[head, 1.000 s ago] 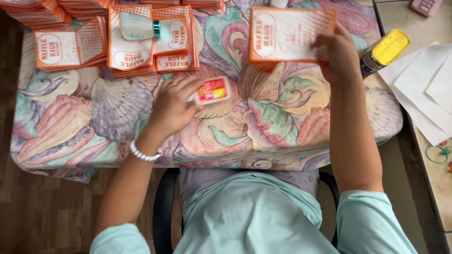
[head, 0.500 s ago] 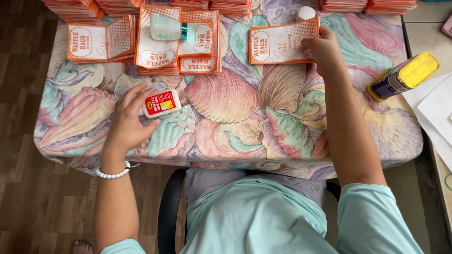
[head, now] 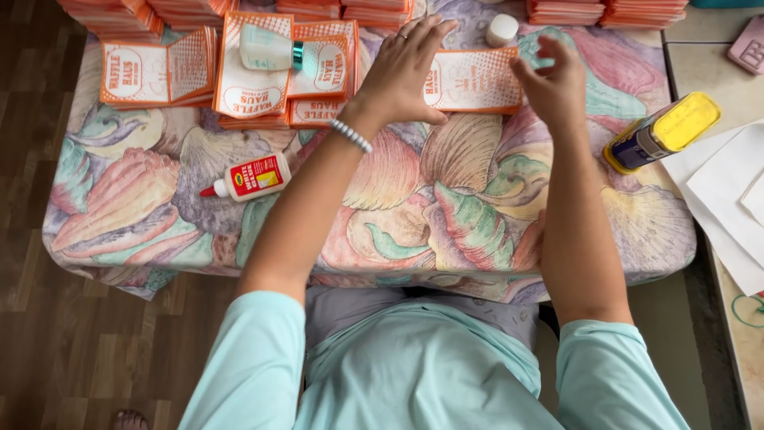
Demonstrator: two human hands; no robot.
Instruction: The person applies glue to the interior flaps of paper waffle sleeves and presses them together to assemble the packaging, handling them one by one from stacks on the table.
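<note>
My left hand (head: 406, 72) lies flat, fingers spread, on the left end of an orange-and-white paper sleeve (head: 477, 80) at the far side of the shell-patterned table (head: 446, 207). My right hand (head: 553, 84) hovers at the sleeve's right end with fingers loosely curled and nothing in them. A small white glue bottle with a red cap (head: 247, 179) lies on its side at the left, apart from both hands.
More orange sleeves (head: 263, 72) lie fanned at the far left, a clear bottle (head: 270, 49) on top. Stacks of sleeves (head: 605, 11) line the far edge. A white cap (head: 501, 29), a yellow-capped bottle (head: 660, 131) and white paper sheets (head: 724, 191) sit to the right.
My left hand has let go of the glue bottle, which now lies on the table, and moved right onto the sleeve. My right hand has lifted off the sleeve.
</note>
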